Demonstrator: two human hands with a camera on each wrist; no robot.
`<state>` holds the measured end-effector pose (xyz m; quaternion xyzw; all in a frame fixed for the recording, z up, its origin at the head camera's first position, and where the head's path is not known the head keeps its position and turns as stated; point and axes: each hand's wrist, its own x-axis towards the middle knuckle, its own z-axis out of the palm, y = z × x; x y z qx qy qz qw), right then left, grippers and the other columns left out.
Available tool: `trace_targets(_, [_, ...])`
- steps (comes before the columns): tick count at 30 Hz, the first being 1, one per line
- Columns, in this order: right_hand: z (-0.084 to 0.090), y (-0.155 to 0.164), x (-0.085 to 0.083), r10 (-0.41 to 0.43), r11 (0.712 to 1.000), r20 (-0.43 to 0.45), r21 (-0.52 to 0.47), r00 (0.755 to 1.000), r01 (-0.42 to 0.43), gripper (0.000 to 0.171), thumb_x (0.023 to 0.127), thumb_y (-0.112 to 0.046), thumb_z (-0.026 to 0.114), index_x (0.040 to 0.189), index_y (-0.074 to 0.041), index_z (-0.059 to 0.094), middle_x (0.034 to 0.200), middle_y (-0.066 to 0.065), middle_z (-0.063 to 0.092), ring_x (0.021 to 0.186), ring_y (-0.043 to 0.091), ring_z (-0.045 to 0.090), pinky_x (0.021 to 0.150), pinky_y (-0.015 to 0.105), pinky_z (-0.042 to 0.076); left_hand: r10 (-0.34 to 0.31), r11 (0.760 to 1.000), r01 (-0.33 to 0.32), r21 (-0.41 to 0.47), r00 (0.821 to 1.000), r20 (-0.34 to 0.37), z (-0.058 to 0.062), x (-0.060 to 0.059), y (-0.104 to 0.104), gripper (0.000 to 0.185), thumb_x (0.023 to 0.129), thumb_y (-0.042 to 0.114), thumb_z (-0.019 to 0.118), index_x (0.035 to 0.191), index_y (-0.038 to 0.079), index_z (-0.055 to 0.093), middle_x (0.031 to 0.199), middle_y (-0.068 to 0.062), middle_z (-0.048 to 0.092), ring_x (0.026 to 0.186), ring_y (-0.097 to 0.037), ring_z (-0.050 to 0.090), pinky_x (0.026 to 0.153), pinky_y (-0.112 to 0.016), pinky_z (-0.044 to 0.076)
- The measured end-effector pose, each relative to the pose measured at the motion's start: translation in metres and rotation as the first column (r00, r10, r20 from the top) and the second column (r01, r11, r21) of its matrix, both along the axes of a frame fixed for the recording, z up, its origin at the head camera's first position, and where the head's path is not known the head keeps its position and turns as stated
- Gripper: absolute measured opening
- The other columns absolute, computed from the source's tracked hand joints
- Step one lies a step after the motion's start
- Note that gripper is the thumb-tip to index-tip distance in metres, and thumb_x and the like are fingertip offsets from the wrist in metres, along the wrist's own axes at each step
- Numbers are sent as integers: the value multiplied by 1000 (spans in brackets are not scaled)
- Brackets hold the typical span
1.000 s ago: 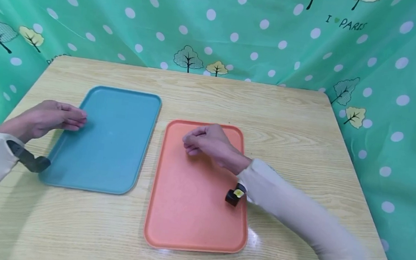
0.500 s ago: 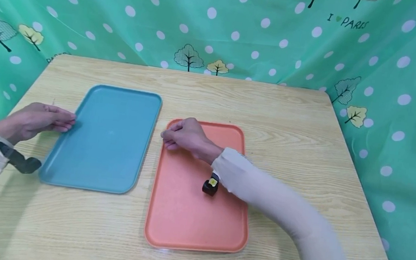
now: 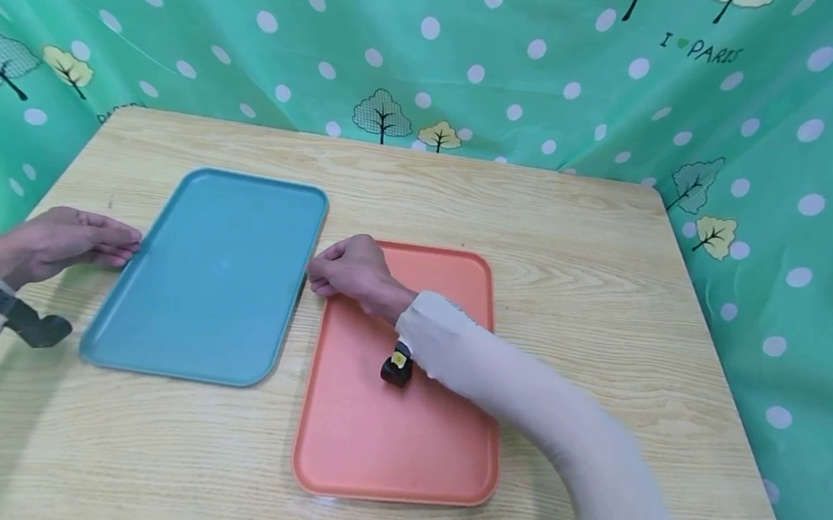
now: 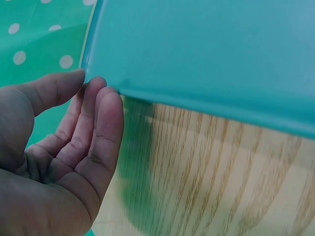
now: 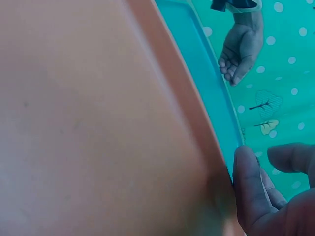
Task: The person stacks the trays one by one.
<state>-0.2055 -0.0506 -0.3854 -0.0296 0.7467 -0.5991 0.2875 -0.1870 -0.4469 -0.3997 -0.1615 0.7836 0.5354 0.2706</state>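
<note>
A blue rectangular tray (image 3: 221,291) lies at the left, with nothing on it. My left hand (image 3: 79,243) is at its left rim, thumb and fingers loosely bent. In the left wrist view the fingertips of the left hand (image 4: 74,137) come right up to the rim of the blue tray (image 4: 211,54). A salmon-orange tray (image 3: 400,434) lies to the right and nearer. Over its upper left corner is my right hand (image 3: 349,269), fingers bent, in the narrow gap between the trays. The right wrist view shows the right hand (image 5: 261,191) with thumb and finger apart, nothing between them.
Both trays lie on a light wood-grain table (image 3: 606,328). A green curtain (image 3: 481,57) with white dots and tree prints hangs along the back and sides. Each wrist carries a small black camera mount, such as the right wrist camera (image 3: 396,367).
My left hand has drawn left from over the blue tray to its rim. My right hand has moved left across the orange tray to its upper left corner. The trays have stayed in place.
</note>
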Motion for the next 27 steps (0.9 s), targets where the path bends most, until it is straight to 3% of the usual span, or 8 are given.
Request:
trace_targets(4, [0,-5,-2,-13,999,-23,52,1000,15,7,86,-1,69,82,2,73,84,16,75,67,18,71,73,31,62,6,1000,-6,4,1000,5,1,1,-3,25,100,19,59,82,30,73,84,10,75,81,-4,71,78,-23,60])
trace_targets(10, [2,-14,-6,8,991,-57,135,998,0,26,87,-4,67,62,0,62,73,15,71,65,21,68,65,24,56,24,1000,-25,19,999,22,1,5,-5,25,100,18,59,83,29,74,84,8,75,81,-6,71,78,-24,60])
trace_targets(14, [4,-18,-8,45,984,-77,173,996,-31,38,91,-8,66,56,-3,52,56,8,59,50,17,53,54,22,46,22,1000,-23,16,999,33,0,7,-6,24,100,19,59,84,29,73,85,9,75,82,-6,71,79,-24,60])
trace_targets(18, [6,-22,-11,71,972,-119,230,990,-42,39,92,-10,65,56,2,54,48,4,44,44,15,37,44,23,27,30,999,-31,27,999,41,-1,9,-6,24,100,19,59,84,29,74,85,8,75,82,-6,72,80,-24,60])
trace_targets(23, [8,-27,-16,96,943,-126,328,987,-49,32,92,-13,66,67,7,65,60,16,65,49,20,59,40,23,26,37,998,-40,39,998,53,-1,12,-5,25,100,17,58,83,29,74,86,8,76,83,-6,72,80,-24,60])
trace_targets(27, [8,-31,-20,112,918,-109,391,988,-61,37,92,-14,66,58,0,58,56,12,62,54,22,66,40,23,26,31,999,-33,32,998,56,-1,13,-6,25,100,19,58,84,30,74,86,10,76,83,-5,72,80,-24,60])
